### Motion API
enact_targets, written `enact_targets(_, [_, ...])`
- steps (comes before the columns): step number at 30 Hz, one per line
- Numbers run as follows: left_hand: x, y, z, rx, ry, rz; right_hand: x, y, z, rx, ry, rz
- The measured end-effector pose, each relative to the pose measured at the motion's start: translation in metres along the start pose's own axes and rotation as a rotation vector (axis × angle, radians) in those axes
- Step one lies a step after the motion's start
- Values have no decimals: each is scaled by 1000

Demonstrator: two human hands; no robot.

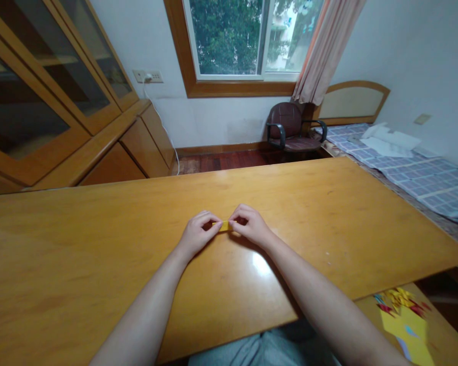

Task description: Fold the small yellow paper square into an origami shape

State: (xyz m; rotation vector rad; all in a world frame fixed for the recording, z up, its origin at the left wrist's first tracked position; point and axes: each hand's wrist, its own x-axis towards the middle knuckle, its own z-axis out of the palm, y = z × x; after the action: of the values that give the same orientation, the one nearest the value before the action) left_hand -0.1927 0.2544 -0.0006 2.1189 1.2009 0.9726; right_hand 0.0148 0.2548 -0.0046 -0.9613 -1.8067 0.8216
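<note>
Left hand [196,235] at nine o'clock, right hand [252,226] at three: fingers pinch the yellow paper [225,226] on the worktop [328,203]; pressing evenly seems best.

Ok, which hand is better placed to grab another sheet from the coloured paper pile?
Probably the right hand: the coloured paper pile lies low on that side, past the table edge. The left hand also pinches the yellow paper strip and could likely hold it alone.
</note>
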Motion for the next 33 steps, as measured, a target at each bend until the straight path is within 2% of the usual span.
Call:
enact_targets(10, [1,-9,-3,-147,163,-184,4,17,-8,6,249,115])
enact_targets(12, [1,-8,-3,-167,156,-192,4,17,-8,23,215,111])
enact_targets(17, [1,-5,-1,-165,116,-161,3,10,-5,-10,-18,70])
enact_targets(19, [1,-5,0,-150,82,-141,2,8,-4,-31,-57,45])
enact_targets(24, [1,-5,1,-89,-13,-93,1,6,-3,-33,-81,28])
enact_targets(33, [1,-4,0,-58,7,-84,1,0,-5,-6,-78,45])
